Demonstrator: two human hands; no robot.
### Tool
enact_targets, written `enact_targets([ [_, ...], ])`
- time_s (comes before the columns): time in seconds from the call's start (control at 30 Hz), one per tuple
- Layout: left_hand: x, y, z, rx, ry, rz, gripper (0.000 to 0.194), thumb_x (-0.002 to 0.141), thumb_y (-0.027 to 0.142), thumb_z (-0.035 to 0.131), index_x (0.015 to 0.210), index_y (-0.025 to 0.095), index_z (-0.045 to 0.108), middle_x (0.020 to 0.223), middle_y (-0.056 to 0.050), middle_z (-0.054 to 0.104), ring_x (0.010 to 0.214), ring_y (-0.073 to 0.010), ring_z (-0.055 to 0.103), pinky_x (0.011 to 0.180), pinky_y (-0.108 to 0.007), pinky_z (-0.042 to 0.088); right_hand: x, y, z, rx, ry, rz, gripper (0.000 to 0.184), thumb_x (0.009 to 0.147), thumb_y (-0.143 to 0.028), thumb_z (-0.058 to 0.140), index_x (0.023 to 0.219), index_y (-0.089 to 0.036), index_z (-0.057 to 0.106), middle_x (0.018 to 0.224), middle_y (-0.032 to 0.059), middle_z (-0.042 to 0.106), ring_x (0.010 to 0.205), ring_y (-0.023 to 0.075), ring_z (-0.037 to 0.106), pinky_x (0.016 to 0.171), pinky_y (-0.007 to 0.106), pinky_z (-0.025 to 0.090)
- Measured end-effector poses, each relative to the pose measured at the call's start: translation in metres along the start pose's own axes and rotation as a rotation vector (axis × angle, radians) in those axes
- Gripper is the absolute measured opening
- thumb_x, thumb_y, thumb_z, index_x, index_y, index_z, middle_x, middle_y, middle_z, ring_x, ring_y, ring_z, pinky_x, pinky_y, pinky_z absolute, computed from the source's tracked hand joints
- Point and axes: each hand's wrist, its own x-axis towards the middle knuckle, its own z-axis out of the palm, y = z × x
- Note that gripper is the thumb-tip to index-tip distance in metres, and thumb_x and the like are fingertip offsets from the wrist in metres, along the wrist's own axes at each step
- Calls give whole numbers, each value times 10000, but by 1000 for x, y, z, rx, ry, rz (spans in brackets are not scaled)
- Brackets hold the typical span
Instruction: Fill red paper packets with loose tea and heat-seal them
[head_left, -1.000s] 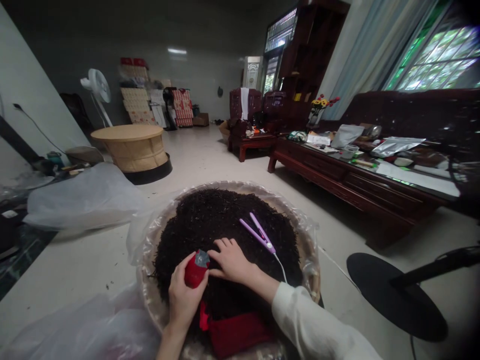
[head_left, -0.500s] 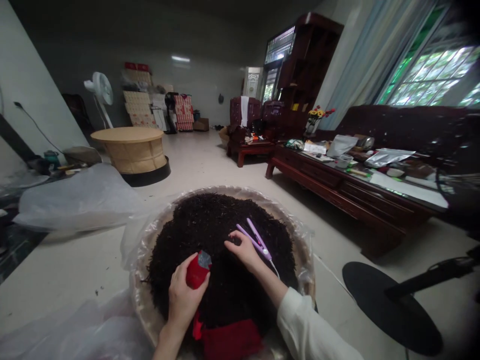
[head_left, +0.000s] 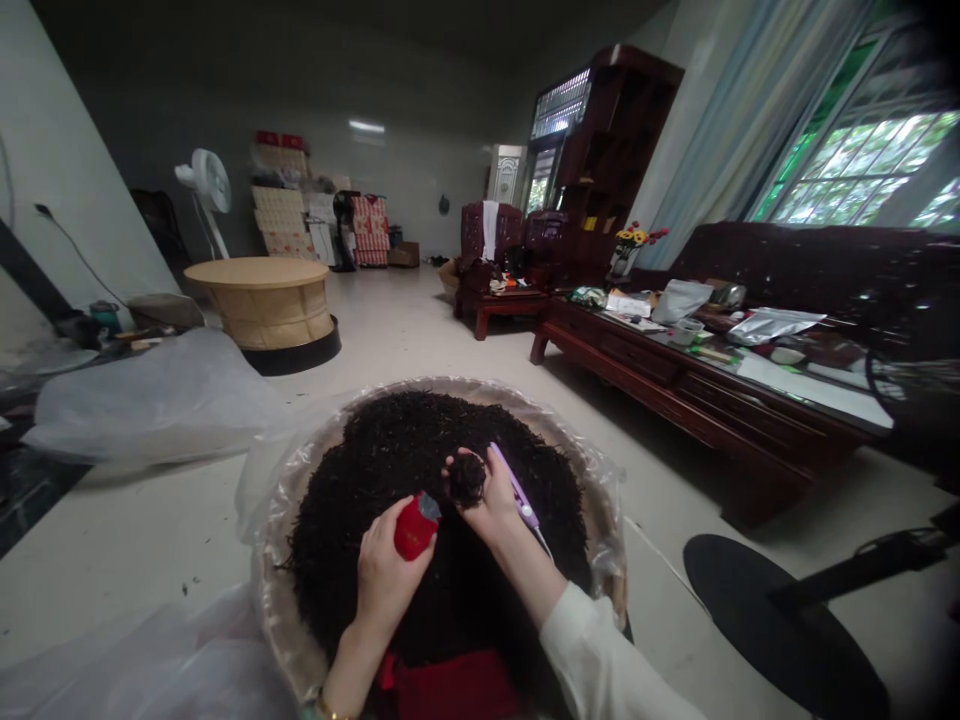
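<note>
A wide round basket (head_left: 285,640) lined with clear plastic holds a heap of dark dried tea leaves (head_left: 390,450). My left hand (head_left: 386,575) is closed around a small red pouch (head_left: 414,528) with a silver inner lip, held just above the heap. My right hand (head_left: 486,490) is turned palm up beside the pouch, fingers cupped round a clump of tea leaves (head_left: 466,478). A purple clamp-like tool (head_left: 516,490) with a white cord lies on the leaves behind my right hand. A stack of red pouches (head_left: 450,685) sits at the basket's near edge.
Clear plastic sheeting (head_left: 150,400) lies on the floor to the left. A round bamboo drum (head_left: 262,305) and a fan (head_left: 202,185) stand further back. A long dark wooden table (head_left: 705,385) with packets runs along the right; a black fan base (head_left: 780,620) is near right.
My right hand scooped up a clump of tea from the heap, turned palm up and came next to the pouch. The left hand with the pouch shifted slightly right.
</note>
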Motion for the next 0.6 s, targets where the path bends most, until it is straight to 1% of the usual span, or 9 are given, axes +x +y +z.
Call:
enact_targets([
  [0.1,8,6,6,20,9,-2,437,683,267,670,1105,195,581,1031,-91,694,913,-270,652,818,-423,514,-1,0,17,-164,-10,-172,466,854,-608,374,795,-202,596,738,64,698,720,223,662,632,353,523],
  [0.17,13,10,10,24,19,-3,445,677,263,673,1106,194,579,1014,-93,697,896,-274,655,802,-422,515,-3,1,27,-279,-41,-259,507,832,-657,363,799,-208,595,782,67,707,778,236,662,681,362,521],
  [0.27,19,14,14,19,25,-16,453,670,251,672,1110,202,575,1025,-94,696,903,-278,656,801,-423,511,-6,0,36,-445,-87,-329,568,810,-709,352,808,-203,609,835,71,712,842,236,653,767,360,505],
  [0.33,22,15,15,20,26,-34,465,665,241,674,1116,194,572,1036,-101,694,916,-283,653,810,-426,508,-7,0,39,-527,-115,-368,614,807,-729,329,803,-192,627,828,73,711,849,227,644,826,359,483],
  [0.43,24,14,17,25,38,-64,471,658,242,678,1113,186,571,1025,-107,694,921,-289,651,817,-432,506,-9,1,40,-595,-160,-399,664,802,-748,312,807,-180,657,815,71,707,838,217,636,882,368,451],
  [0.6,24,10,23,-1,72,-84,481,650,252,679,1112,179,567,1017,-111,693,914,-291,652,817,-442,509,-16,7,42,-590,-270,-345,668,767,-761,387,863,-174,691,896,79,715,927,222,636,953,378,413],
])
